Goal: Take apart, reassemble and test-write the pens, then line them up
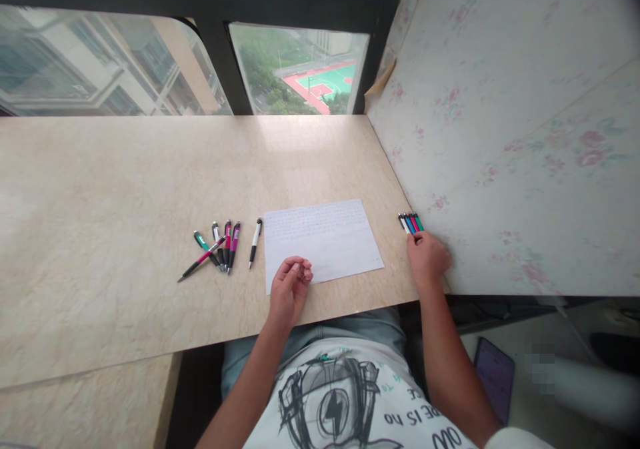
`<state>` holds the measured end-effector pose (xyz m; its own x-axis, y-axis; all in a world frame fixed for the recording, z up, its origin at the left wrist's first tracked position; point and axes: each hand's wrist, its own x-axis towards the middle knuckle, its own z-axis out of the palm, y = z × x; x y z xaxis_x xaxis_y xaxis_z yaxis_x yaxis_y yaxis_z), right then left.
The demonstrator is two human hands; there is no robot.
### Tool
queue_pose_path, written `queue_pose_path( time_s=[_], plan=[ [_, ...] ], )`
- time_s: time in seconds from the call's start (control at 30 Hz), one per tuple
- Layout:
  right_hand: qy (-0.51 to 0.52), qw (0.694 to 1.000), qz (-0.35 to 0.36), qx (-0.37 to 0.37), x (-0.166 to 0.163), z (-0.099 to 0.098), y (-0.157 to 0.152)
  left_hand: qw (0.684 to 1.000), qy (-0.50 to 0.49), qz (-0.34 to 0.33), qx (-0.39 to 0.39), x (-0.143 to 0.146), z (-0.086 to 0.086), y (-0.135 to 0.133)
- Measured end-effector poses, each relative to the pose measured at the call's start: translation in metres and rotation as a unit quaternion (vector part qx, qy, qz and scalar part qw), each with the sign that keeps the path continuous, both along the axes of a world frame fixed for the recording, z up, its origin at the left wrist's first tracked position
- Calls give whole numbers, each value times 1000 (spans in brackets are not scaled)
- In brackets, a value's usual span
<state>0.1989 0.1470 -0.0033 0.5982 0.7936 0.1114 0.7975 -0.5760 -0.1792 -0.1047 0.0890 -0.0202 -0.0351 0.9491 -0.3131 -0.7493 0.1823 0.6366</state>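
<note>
A white sheet of paper (323, 237) with faint handwriting lies on the beige marble-look desk (125, 222). My left hand (290, 286) rests on the sheet's lower left corner, fingers curled loosely with nothing visible in them. My right hand (426, 257) sits at the desk's right edge by the wall, fingers closed on a bundle of pens (410, 223) whose tips stick out beyond it. Left of the sheet lies a single black and white pen (255, 241), and further left a loose group of several pink, green and black pens (217, 247).
A floral-papered wall (510, 135) borders the desk on the right. A window (295, 69) runs along the far edge. A dark phone (494, 377) lies on the floor at the lower right. My lap and printed shirt (345, 395) sit below the front edge.
</note>
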Motion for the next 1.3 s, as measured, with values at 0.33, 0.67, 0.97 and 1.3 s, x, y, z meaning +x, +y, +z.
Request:
queue_pose_path(
  time_s=[0.33, 0.67, 0.97, 1.3],
  plan=[
    [22, 999, 11, 27, -13, -4, -1, 1000, 2, 0, 1, 0, 0, 0],
    [15, 1000, -17, 0, -10, 2, 4, 1000, 6, 2, -1, 0, 0, 0],
    [17, 998, -27, -56, -7, 4, 8, 1000, 5, 0, 1, -1, -3, 0],
    [5, 998, -43, -40, -7, 3, 8, 1000, 7, -4, 1, -1, -1, -1]
  ],
)
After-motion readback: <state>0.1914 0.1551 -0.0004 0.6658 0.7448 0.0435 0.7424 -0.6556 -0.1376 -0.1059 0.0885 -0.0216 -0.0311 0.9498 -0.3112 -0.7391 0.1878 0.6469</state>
